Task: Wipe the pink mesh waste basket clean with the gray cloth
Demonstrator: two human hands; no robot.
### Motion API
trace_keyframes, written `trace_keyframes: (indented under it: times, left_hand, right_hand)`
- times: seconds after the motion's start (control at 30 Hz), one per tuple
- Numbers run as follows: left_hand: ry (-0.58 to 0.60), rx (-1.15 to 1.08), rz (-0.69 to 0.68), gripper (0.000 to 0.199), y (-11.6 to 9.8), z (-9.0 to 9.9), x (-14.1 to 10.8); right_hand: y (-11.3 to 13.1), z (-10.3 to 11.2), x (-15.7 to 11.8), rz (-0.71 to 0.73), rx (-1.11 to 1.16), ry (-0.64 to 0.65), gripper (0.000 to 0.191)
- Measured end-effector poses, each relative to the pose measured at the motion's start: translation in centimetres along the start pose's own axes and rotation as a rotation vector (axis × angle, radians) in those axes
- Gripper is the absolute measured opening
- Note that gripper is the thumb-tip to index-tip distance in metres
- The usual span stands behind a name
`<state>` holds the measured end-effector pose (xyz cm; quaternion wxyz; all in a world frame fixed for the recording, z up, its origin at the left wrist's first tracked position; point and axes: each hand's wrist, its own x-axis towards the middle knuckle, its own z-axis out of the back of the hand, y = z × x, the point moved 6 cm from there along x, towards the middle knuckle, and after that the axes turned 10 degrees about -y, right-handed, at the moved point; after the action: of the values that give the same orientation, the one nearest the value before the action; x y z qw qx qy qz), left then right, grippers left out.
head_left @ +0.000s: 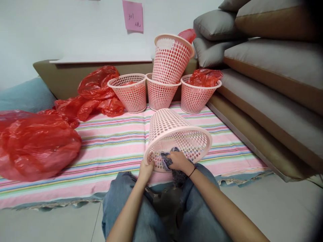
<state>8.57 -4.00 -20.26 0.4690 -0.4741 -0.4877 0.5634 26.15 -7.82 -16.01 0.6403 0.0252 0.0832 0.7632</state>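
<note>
on the striped sheet (113, 144), just past the knees (121, 191), a pink basket (169, 121) lies tipped, with its open mouth toward the person. the left hand (146, 171) pinches the left side of its rim. the right hand (180, 161) is inside the mouth, bunched tight on a gray rag (165, 161). it looks like the inside of this basket is being wiped, so i think this one is only part done. i can't tell which spots are clean.

behind it stand three more baskets in a row: a left basket (133, 97), a middle basket (161, 95) and a right basket (194, 99). a top basket (171, 60) sits in the middle one and leans to the right. red bags (205, 77) poke out of the top and right ones. i can't tell if these four are wiped or left to do. more bags lie loose in a heap (40, 144) at the left.
</note>
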Motion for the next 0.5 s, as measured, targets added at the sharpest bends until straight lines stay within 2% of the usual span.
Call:
trace_keyframes:
  times: [0.27, 0.4, 0.5]
  left_hand:
    - [-0.054, 0.016, 0.003, 0.039, -0.1, 0.3, -0.2]
    - [-0.084, 0.018, -0.014, 0.038, -1.0, 0.7, 0.4]
    - [-0.108, 0.017, -0.033, 0.038, -1.8, 1.3, 1.0]
  right_hand:
    - [1.6, -0.1, -4.4, 0.082, 0.088, -0.008, 0.026]
    - [1.4, 0.8, -4.6, 0.200, 0.214, 0.005, 0.019]
    - [0.2, 2.8, -3.6, 0.200, 0.311, -0.094, 0.015]
